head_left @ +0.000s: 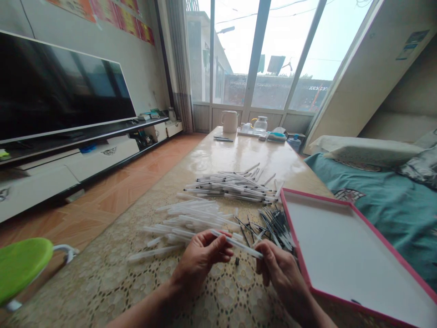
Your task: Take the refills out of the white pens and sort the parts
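Note:
A whitish, see-through pen barrel point(243, 246) slants between my two hands. My left hand point(201, 255) pinches its upper left end between thumb and fingers. At the lower right end, my right hand point(278, 266) has its fingers closed on it; the very tip is hidden there. Beyond my left hand lies a loose heap of clear plastic tubes point(191, 218). Thin dark pen refills point(273, 225) are piled just past my right hand. Farther back is a heap of white pens with dark ends point(232, 184). One small black piece point(236, 261) rests on the tablecloth between my hands.
A shallow white box with a pink rim point(351, 207) stands on the right, close to my right hand. At the table's far end are a light jug point(230, 121) and a glass pot point(261, 124). A green stool point(25, 269) is at the left.

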### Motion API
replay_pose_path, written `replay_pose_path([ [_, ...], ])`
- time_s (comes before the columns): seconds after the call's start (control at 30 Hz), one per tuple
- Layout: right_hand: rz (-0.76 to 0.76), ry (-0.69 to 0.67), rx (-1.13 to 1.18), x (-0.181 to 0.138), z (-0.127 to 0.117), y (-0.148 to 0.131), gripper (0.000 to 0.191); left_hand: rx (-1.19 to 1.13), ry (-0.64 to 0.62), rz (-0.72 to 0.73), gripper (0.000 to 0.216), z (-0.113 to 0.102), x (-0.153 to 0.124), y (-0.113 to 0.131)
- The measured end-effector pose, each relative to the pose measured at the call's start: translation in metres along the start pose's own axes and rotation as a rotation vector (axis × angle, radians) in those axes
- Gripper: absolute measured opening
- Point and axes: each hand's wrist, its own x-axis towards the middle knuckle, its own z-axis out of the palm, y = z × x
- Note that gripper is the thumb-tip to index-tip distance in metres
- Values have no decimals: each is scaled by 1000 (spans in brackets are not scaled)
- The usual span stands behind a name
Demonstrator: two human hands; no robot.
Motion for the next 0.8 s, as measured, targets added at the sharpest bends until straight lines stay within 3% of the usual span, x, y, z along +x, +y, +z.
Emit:
replay_pose_path([
  [0.2, 86, 9, 182, 1, 1, 5, 45, -39, 78, -7, 19, -1, 2, 4],
  [0.47, 68, -13, 179, -1, 3, 7, 38, 18, 149, -1, 22, 3, -1, 8],
  [0.6, 30, 42, 186, 1, 2, 6, 30, 35, 166, 2, 23, 2, 0, 8],
  [0.8, 26, 72, 76, 2, 3, 13, 38, 34, 167, 11, 24, 2, 1, 7],
])
